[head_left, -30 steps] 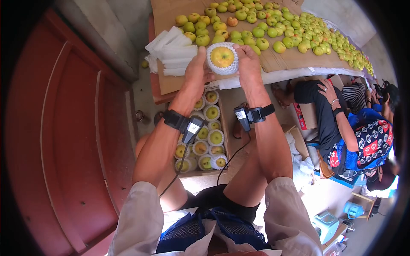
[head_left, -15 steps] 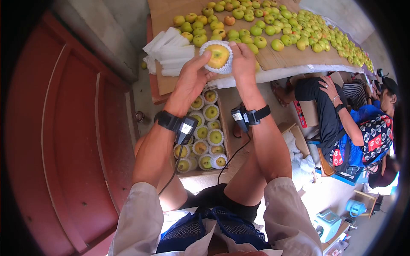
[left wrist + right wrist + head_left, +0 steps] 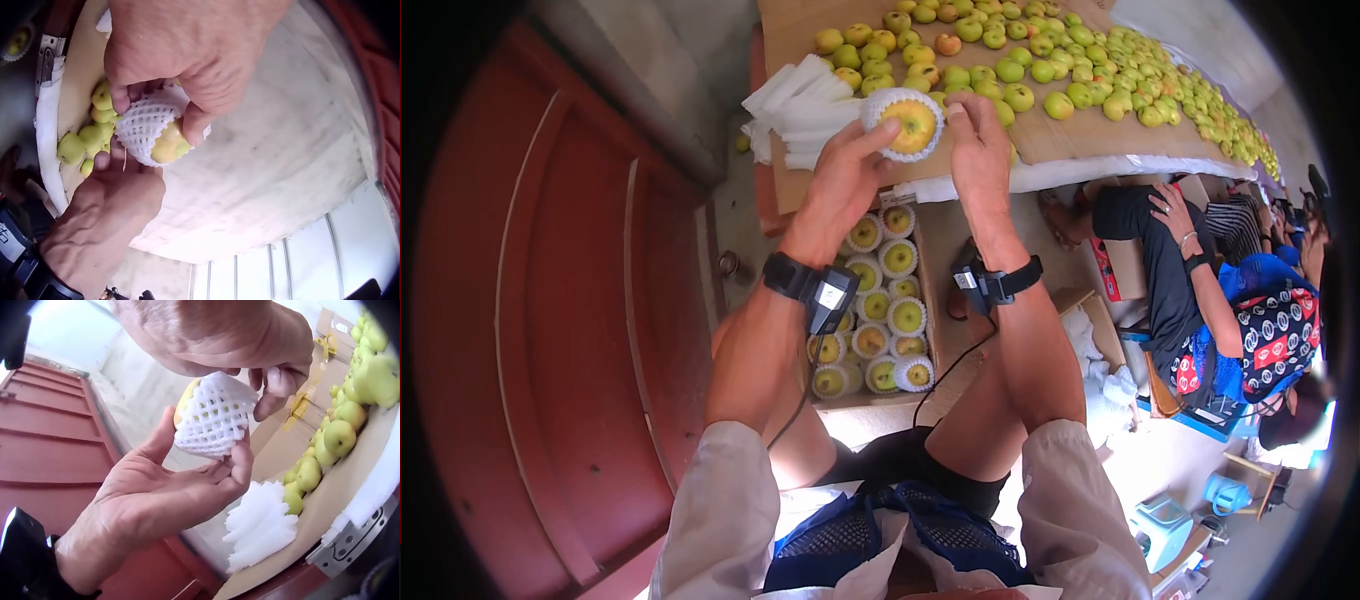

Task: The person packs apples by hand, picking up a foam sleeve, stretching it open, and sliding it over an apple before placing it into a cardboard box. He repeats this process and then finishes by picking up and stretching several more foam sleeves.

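Note:
My left hand (image 3: 845, 175) holds a yellow-green apple (image 3: 915, 125) wrapped in a white foam net sleeve (image 3: 215, 419), its thumb over the apple's bare end and its fingers around the net. Close by on the right, my right hand (image 3: 980, 155) has its loosely bent fingertips right at the net's edge. From the left wrist view, the right hand's fingers (image 3: 117, 153) lie beside the net's lower end. Both hands are raised near the front edge of a cardboard-covered table (image 3: 1050, 148).
Flat white foam sleeves (image 3: 805, 110) are piled on the table's left, with many loose apples (image 3: 1010, 70) behind and to the right. Below stands a box (image 3: 932, 310) of net-wrapped apples. A red door (image 3: 570, 330) is at left; another person (image 3: 1220, 310) sits at right.
Both hands held the wrapped apple at first. The apple has shifted slightly left and turned in the left hand, while the right hand's fingers have eased off its side.

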A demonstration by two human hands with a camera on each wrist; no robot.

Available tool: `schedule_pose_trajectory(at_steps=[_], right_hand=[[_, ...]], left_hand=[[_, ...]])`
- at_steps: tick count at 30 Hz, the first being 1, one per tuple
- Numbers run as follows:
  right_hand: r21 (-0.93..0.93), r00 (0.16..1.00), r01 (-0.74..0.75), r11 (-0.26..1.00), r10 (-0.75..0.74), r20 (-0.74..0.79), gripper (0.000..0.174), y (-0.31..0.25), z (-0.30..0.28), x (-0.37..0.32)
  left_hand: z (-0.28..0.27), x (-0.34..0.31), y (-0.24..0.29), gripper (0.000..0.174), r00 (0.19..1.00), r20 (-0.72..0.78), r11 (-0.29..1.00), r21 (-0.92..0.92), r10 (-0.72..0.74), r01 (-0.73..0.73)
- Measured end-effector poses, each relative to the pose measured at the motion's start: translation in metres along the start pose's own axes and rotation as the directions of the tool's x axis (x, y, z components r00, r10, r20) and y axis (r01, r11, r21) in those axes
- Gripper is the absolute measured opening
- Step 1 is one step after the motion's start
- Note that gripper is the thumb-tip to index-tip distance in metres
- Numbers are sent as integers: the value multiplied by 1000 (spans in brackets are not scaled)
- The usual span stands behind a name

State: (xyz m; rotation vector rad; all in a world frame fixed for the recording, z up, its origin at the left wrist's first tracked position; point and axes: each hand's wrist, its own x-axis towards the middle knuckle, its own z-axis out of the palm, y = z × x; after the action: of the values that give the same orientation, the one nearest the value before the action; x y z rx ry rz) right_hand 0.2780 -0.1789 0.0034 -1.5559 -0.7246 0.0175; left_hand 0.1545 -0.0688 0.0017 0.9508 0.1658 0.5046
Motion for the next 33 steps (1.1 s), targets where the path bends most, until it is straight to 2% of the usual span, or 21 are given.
schedule_pose_trajectory(at_steps=[2,4,7,10,16,19,22,23,25,26,27,29,30,33], right_hand=[[10,996,48,999,-49,76,38,-9,-2,-6],[-20,982,61,998,-57,180,51,-15,-2,-11],[-205,923,339,918,-283,262,73,-14,5,-18],[-307,923,326,894,-230,310,83,-22,11,-27],[-347,930,318,882,-220,294,79,-23,16,-27],[-351,930,325,878,-229,288,74,-23,19,-26],[-308,916,365,878,-280,287,71,-18,22,-21],[-317,912,385,867,-306,271,68,-15,23,-20],[-354,917,364,861,-265,298,68,-14,19,-23],[-369,917,363,856,-257,305,68,-21,18,-21],[-444,931,318,838,-187,315,72,-37,19,-20],[-411,901,410,814,-294,318,69,-31,20,-22],[-396,882,457,796,-350,315,67,-30,20,-22],[-402,896,430,809,-326,302,66,-31,20,-26]], left_hand=[[-2,-4,3,45,1000,-6,1000,3,15,-15],[-5,-3,4,48,999,-18,999,8,33,-33],[-13,-2,5,49,999,-30,999,29,19,-18],[-15,-3,3,45,999,26,1000,2,-29,29],[-15,-2,1,47,997,-72,982,184,-20,33],[-17,3,5,49,988,-138,980,172,-74,97],[-17,4,7,47,984,-159,976,187,-79,108],[-24,12,0,44,990,-141,975,215,-29,60],[-27,10,3,43,969,-215,955,245,-117,170],[-29,10,4,45,971,-211,941,289,-116,175],[-21,3,11,44,975,-197,944,292,-97,153],[0,-2,28,42,986,-158,949,301,-50,97],[2,-4,31,47,989,-137,943,320,-49,91],[1,-15,37,62,996,-76,927,369,-36,61]])
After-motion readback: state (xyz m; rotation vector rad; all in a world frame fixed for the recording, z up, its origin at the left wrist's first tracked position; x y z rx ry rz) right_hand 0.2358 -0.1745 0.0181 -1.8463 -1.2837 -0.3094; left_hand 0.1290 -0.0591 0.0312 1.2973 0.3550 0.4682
